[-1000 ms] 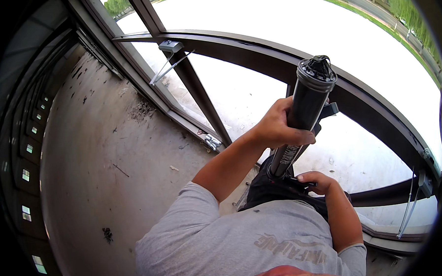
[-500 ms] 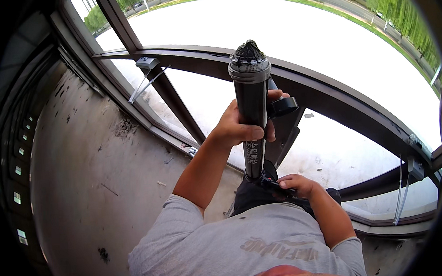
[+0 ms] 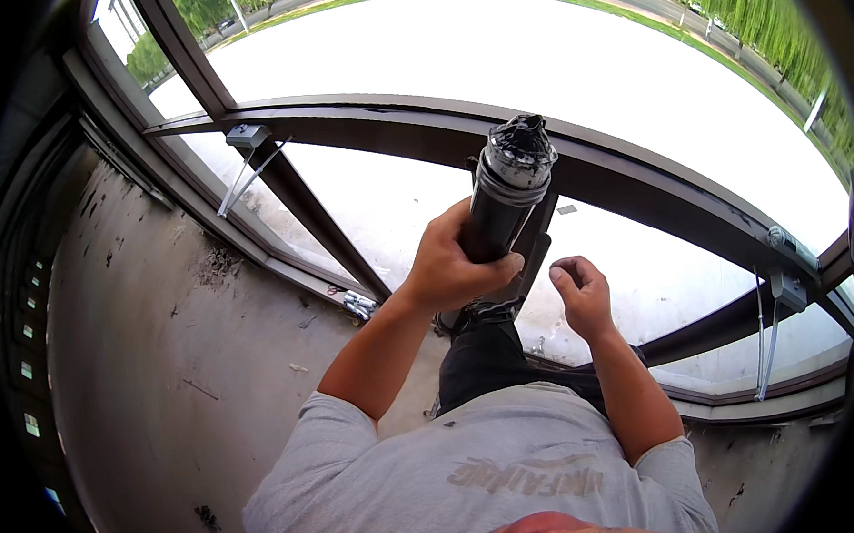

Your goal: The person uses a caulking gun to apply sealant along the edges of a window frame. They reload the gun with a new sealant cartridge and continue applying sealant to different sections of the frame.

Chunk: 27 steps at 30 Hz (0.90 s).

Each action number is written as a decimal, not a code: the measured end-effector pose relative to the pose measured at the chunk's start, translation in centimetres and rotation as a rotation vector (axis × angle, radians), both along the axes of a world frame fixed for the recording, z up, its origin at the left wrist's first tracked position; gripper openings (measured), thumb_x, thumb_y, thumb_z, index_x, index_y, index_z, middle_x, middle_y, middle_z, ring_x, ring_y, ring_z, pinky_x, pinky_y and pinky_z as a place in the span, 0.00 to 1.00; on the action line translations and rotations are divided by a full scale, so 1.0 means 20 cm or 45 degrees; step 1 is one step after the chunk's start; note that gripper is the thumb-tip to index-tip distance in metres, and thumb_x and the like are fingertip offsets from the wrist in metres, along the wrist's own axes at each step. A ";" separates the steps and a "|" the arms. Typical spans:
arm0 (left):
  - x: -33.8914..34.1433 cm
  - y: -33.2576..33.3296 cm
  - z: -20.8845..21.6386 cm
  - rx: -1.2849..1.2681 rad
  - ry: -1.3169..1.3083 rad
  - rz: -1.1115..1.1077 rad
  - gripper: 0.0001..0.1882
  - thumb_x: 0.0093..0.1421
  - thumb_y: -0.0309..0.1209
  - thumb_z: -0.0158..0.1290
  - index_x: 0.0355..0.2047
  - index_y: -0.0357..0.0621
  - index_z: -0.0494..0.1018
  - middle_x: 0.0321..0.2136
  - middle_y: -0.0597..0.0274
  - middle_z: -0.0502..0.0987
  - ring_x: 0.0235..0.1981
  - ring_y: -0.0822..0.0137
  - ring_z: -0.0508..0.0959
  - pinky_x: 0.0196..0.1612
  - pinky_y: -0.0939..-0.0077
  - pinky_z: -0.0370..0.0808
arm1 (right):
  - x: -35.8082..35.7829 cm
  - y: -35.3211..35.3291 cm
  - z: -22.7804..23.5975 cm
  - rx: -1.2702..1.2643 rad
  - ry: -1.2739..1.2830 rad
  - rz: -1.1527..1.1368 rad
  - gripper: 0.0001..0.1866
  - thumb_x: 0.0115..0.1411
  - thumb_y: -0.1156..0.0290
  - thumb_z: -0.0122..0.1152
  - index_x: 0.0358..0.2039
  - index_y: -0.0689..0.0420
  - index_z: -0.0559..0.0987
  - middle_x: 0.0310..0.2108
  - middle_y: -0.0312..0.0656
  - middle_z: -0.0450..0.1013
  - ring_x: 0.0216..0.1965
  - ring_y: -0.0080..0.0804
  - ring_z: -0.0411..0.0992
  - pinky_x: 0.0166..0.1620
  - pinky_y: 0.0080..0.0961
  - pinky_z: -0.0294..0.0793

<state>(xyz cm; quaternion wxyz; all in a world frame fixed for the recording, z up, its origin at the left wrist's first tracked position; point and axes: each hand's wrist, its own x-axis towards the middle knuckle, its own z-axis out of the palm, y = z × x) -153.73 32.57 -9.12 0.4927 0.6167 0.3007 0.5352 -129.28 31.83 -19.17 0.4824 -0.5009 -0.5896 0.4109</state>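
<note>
Left hand (image 3: 456, 265): wrapped around dark caulking gun (image 3: 505, 192), held upright. Right hand (image 3: 581, 293): loosely curled, holding nothing, just beside it.

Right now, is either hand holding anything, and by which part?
The left hand grips a dark caulking gun around the middle of its tube. The right hand holds nothing, fingers curled beside it.
</note>
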 end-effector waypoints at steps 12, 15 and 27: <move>0.25 -0.08 -0.19 0.066 0.388 0.199 0.28 0.46 0.26 0.67 0.50 0.39 0.73 0.39 0.58 0.78 0.37 0.67 0.79 0.43 0.72 0.76 | -0.07 -0.03 0.62 0.341 0.509 0.303 0.35 0.56 0.56 0.75 0.59 0.61 0.72 0.47 0.40 0.74 0.48 0.25 0.73 0.54 0.27 0.74; 0.16 -0.07 -0.34 0.014 0.328 0.215 0.23 0.51 0.23 0.66 0.48 0.38 0.73 0.38 0.64 0.77 0.34 0.75 0.76 0.38 0.80 0.76 | -0.16 -0.01 0.59 0.446 0.483 0.285 0.32 0.53 0.54 0.76 0.51 0.61 0.77 0.46 0.41 0.70 0.46 0.28 0.73 0.52 0.26 0.75; 0.28 -0.08 -0.29 0.109 0.255 -0.016 0.38 0.50 0.17 0.62 0.63 0.30 0.65 0.43 0.53 0.79 0.39 0.68 0.80 0.46 0.73 0.78 | -0.05 -0.21 0.60 0.732 0.540 -0.087 0.32 0.46 0.65 0.78 0.49 0.60 0.73 0.46 0.44 0.69 0.47 0.31 0.73 0.55 0.29 0.76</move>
